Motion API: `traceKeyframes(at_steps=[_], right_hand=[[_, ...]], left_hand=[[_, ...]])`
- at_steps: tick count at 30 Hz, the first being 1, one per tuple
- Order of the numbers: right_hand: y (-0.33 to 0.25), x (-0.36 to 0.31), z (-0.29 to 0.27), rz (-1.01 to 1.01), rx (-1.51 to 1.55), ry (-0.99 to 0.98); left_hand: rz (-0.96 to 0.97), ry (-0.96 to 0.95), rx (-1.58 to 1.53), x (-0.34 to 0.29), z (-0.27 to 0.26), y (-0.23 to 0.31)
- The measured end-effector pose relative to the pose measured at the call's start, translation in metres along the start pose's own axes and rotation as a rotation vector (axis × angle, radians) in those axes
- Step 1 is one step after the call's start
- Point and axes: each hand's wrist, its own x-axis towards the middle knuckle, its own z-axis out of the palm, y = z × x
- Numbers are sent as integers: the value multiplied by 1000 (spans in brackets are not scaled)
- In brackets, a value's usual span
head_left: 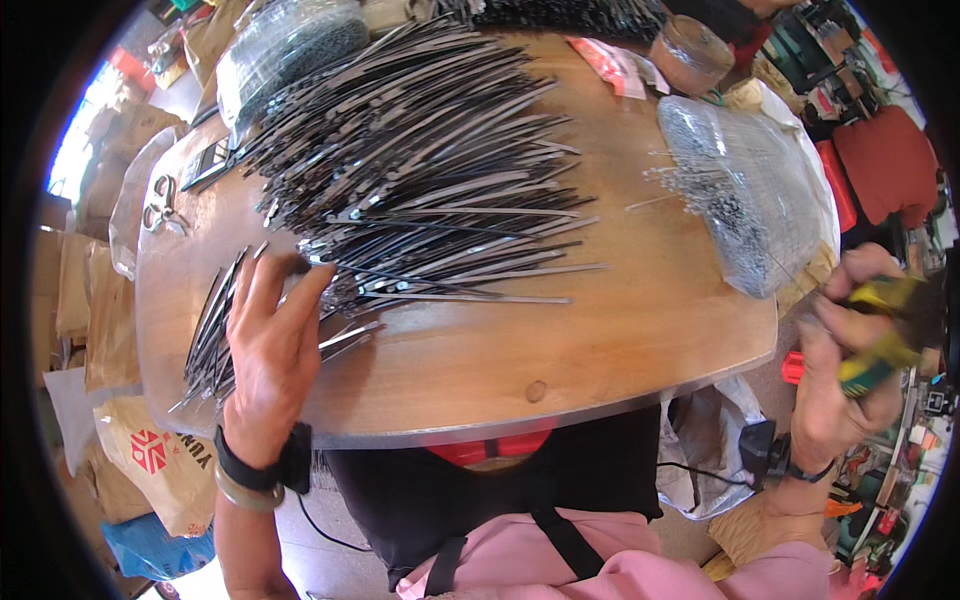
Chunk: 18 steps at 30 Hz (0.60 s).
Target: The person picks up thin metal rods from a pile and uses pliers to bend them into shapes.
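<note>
A broad heap of long, thin, dark metal cable ties (430, 150) with shiny ends lies across the wooden table (560, 350). My left hand (272, 330) is at the near left of the heap. Its fingers are bent and seem to pinch the end of a cable tie, though the fingertips partly hide it. A smaller bunch of the ties (208, 340) lies beside that wrist. Off the table's right edge, my right hand (835, 360) is closed around a hand tool (880, 345) with yellow and dark parts. Motion blur hides the tool's working end.
Scissors (163, 207) and a dark flat device (208, 163) lie at the table's left. A clear bag (735, 190) of thin metal pieces stands at the right, another wrapped bag (290, 65) at the far left. A tape roll (692, 55) sits at the back. Paper bags (150, 460) crowd the left side.
</note>
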Motion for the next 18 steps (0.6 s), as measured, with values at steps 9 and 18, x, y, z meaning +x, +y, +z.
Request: traceKeyframes(at_steps=[9, 18], right_hand=[[31, -79, -5, 647, 666, 182], [53, -115, -15, 1004, 978, 102]], left_hand=[[-3, -249, 33, 17, -18, 0], [-1018, -463, -980, -18, -59, 67]])
